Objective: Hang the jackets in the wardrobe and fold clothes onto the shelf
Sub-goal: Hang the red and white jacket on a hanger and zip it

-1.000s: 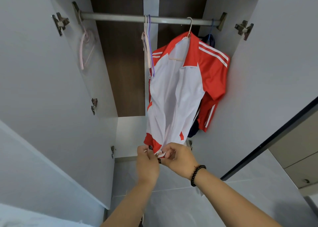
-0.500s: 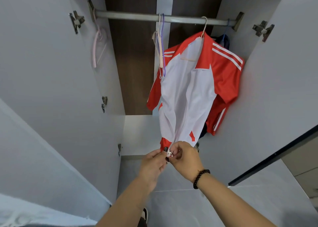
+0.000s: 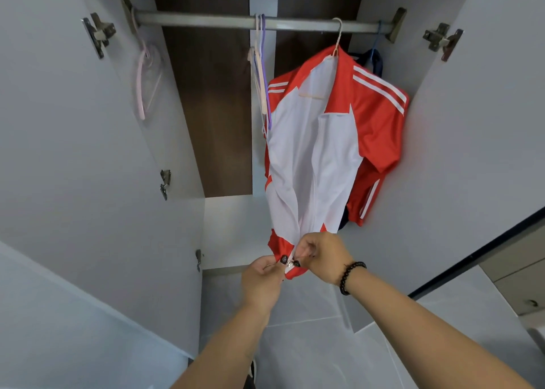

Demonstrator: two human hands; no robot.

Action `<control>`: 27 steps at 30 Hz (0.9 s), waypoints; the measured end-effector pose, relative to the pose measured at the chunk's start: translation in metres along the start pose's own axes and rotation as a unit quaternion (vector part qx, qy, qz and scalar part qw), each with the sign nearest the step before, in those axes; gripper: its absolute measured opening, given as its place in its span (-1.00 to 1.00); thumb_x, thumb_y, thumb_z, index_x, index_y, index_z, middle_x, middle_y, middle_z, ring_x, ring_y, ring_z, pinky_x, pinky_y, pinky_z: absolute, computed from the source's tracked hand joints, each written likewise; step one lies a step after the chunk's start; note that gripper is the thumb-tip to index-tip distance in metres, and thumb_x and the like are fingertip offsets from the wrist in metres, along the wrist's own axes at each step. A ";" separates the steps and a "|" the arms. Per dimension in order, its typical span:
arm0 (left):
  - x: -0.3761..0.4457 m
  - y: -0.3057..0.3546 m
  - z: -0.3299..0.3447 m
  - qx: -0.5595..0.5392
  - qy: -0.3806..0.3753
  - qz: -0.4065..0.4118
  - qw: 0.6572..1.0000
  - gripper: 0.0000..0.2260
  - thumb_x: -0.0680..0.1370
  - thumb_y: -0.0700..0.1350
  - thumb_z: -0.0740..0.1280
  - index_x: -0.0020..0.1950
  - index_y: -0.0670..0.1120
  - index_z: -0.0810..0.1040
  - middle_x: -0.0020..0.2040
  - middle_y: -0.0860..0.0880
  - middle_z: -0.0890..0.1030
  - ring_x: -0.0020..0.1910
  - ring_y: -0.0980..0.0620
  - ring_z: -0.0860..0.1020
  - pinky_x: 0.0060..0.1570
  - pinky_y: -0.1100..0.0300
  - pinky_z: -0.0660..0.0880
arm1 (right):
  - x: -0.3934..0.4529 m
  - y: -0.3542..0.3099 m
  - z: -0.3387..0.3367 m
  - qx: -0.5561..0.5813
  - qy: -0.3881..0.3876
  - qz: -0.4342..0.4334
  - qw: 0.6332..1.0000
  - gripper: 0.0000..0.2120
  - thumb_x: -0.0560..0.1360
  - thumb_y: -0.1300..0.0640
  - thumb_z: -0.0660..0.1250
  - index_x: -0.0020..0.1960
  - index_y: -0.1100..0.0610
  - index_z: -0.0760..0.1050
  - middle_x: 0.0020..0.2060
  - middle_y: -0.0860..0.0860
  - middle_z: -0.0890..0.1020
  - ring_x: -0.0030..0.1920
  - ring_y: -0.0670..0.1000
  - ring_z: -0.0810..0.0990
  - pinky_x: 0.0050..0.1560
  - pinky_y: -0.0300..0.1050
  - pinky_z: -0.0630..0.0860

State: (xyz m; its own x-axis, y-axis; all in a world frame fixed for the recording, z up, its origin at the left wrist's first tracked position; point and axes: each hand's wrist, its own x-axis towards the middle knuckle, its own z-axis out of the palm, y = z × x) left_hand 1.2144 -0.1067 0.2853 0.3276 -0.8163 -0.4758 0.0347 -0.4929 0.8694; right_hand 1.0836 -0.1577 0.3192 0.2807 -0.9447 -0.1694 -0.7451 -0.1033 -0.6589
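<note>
Both hands pinch the bottom hem of the jacket at its front opening: the left hand grips the hem's left edge with curled fingers, and the right hand, wearing a bead bracelet, grips the right edge just beside it, a small metal zip piece showing between the fingertips. From the grip the jacket rises toward 12 o'clock, red and white, open down the front, hung on a pale hanger from the rail.

Going left to right along the rail: one pink hanger at 10 o'clock against the left wall, a cluster of bare hangers at the middle, at least two but the exact count is unclear, then the jacket's hanger, then a blue hanger at 1 o'clock carrying a dark garment mostly hidden behind the jacket. Two jackets hang in all.

Open rail lies between the pink hanger and the middle cluster. The jacket's right sleeve touches the right wall of the wardrobe. Both doors stand wide open.
</note>
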 end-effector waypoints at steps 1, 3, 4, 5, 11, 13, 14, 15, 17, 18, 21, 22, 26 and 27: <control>0.003 0.002 0.000 0.006 0.008 -0.001 1.000 -0.89 0.51 -0.17 0.36 -0.16 -0.14 0.66 -0.37 0.01 0.55 -0.38 0.08 0.40 -0.36 0.30 0.35 | 0.005 -0.002 0.000 -0.012 -0.006 -0.004 1.000 -0.81 0.40 0.43 0.33 -0.20 0.18 0.62 -0.19 0.07 0.68 -0.21 -0.12 0.58 -0.25 -0.53 0.43; 0.010 0.006 -0.002 0.016 0.021 -0.001 1.000 -0.88 0.50 -0.16 0.36 -0.19 -0.15 0.65 -0.36 0.00 0.56 -0.38 0.06 0.41 -0.37 0.29 0.34 | 0.017 -0.005 -0.001 -0.026 -0.016 -0.011 0.999 -0.81 0.41 0.44 0.31 -0.17 0.21 0.62 -0.17 0.08 0.68 -0.18 -0.07 0.60 -0.23 -0.51 0.44; 0.014 0.008 -0.003 0.021 0.026 0.002 0.999 -0.87 0.50 -0.16 0.36 -0.21 -0.15 0.63 -0.37 0.00 0.56 -0.37 0.05 0.40 -0.36 0.27 0.33 | 0.023 -0.007 -0.001 -0.030 -0.021 -0.016 0.999 -0.81 0.41 0.45 0.31 -0.17 0.22 0.62 -0.17 0.09 0.68 -0.16 -0.04 0.61 -0.22 -0.48 0.46; 0.019 0.009 -0.004 0.027 0.033 0.008 0.999 -0.86 0.50 -0.18 0.36 -0.24 -0.16 0.62 -0.38 -0.01 0.54 -0.38 0.04 0.39 -0.36 0.26 0.32 | 0.029 -0.008 -0.001 -0.035 -0.025 -0.020 0.999 -0.81 0.41 0.45 0.30 -0.16 0.22 0.61 -0.17 0.10 0.67 -0.14 -0.02 0.62 -0.20 -0.45 0.48; 0.038 0.024 -0.012 0.162 0.039 0.153 0.974 -0.78 0.53 -0.28 0.31 -0.29 -0.05 0.51 -0.35 0.01 0.56 -0.32 -0.04 0.51 -0.33 0.28 0.41 | 0.060 -0.019 0.000 -0.064 -0.028 -0.034 0.997 -0.79 0.40 0.44 0.31 -0.22 0.16 0.57 -0.25 0.01 0.63 -0.16 -0.02 0.62 -0.15 -0.32 0.53; 0.048 0.031 -0.013 0.183 0.040 0.165 0.968 -0.85 0.53 -0.29 0.31 -0.21 -0.12 0.58 -0.28 -0.04 0.62 -0.27 -0.04 0.56 -0.26 0.21 0.51 | 0.070 -0.021 0.000 -0.069 -0.027 -0.029 0.997 -0.78 0.40 0.44 0.31 -0.23 0.14 0.56 -0.27 -0.01 0.61 -0.19 -0.05 0.60 -0.16 -0.34 0.52; 0.053 0.034 -0.013 0.186 0.042 0.159 0.969 -0.88 0.53 -0.28 0.30 -0.16 -0.15 0.60 -0.24 -0.07 0.65 -0.24 -0.04 0.58 -0.22 0.20 0.53 | 0.074 -0.022 -0.001 -0.071 -0.026 -0.026 0.997 -0.78 0.41 0.43 0.31 -0.23 0.13 0.55 -0.27 -0.01 0.62 -0.19 -0.06 0.59 -0.17 -0.35 0.52; 0.057 0.037 -0.014 0.186 0.045 0.150 0.970 -0.88 0.54 -0.27 0.30 -0.15 -0.16 0.61 -0.22 -0.08 0.65 -0.25 -0.02 0.58 -0.25 0.25 0.51 | 0.078 -0.023 -0.001 -0.071 -0.023 -0.023 0.997 -0.78 0.41 0.43 0.32 -0.23 0.13 0.56 -0.26 0.00 0.63 -0.19 -0.06 0.59 -0.18 -0.38 0.52; 0.065 0.042 -0.016 0.180 0.047 0.127 0.974 -0.88 0.54 -0.25 0.30 -0.17 -0.17 0.60 -0.24 -0.08 0.63 -0.33 0.04 0.52 -0.36 0.39 0.38 | 0.087 -0.026 -0.002 -0.066 -0.019 -0.018 0.997 -0.81 0.41 0.42 0.33 -0.21 0.15 0.57 -0.25 -0.01 0.64 -0.19 -0.07 0.60 -0.20 -0.46 0.48; 0.068 0.046 -0.018 0.169 0.046 0.113 0.978 -0.88 0.54 -0.23 0.31 -0.17 -0.18 0.61 -0.25 -0.08 0.62 -0.35 0.05 0.50 -0.38 0.40 0.35 | 0.090 -0.029 -0.002 -0.062 -0.017 -0.016 0.998 -0.82 0.42 0.42 0.34 -0.21 0.16 0.58 -0.26 -0.01 0.63 -0.19 -0.07 0.60 -0.22 -0.50 0.46; 0.079 0.055 -0.025 0.083 0.022 0.047 0.995 -0.88 0.52 -0.23 0.35 -0.18 -0.20 0.63 -0.28 -0.05 0.64 -0.32 0.04 0.58 -0.36 0.34 0.43 | 0.099 -0.038 -0.003 -0.054 0.011 -0.021 0.998 -0.85 0.44 0.40 0.32 -0.15 0.21 0.61 -0.21 0.04 0.66 -0.18 -0.05 0.59 -0.18 -0.51 0.44; 0.083 0.059 -0.028 0.022 0.001 0.007 1.000 -0.92 0.51 -0.24 0.37 -0.17 -0.19 0.63 -0.25 -0.05 0.66 -0.28 0.05 0.64 -0.34 0.36 0.48 | 0.100 -0.041 -0.002 -0.057 0.023 -0.024 0.998 -0.84 0.46 0.38 0.31 -0.12 0.21 0.63 -0.20 0.04 0.66 -0.16 -0.04 0.59 -0.15 -0.46 0.46; 0.091 0.072 -0.045 -0.159 -0.116 -0.102 0.975 -0.86 0.55 -0.25 0.35 0.10 -0.23 0.56 -0.05 -0.15 0.71 -0.14 -0.04 0.71 -0.25 0.26 0.59 | 0.097 -0.050 0.000 -0.081 0.000 -0.041 0.996 -0.69 0.52 0.32 0.21 0.02 0.05 0.67 -0.27 -0.08 0.46 -0.22 -0.08 0.48 -0.25 -0.51 0.34; 0.093 0.073 -0.049 -0.170 -0.137 -0.106 0.970 -0.85 0.56 -0.25 0.35 0.12 -0.23 0.55 -0.05 -0.15 0.71 -0.12 -0.06 0.71 -0.18 0.20 0.60 | 0.096 -0.051 -0.001 -0.078 -0.012 -0.047 0.996 -0.68 0.53 0.31 0.20 0.04 0.02 0.66 -0.26 -0.09 0.42 -0.24 -0.12 0.45 -0.26 -0.55 0.32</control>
State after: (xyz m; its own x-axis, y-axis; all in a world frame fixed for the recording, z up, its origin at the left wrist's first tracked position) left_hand 1.2933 -0.2037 0.3115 0.0180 -0.7792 -0.6265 0.3979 -0.5693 0.7194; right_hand 1.1478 -0.2433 0.3371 0.3668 -0.9209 -0.1318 -0.7990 -0.2392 -0.5517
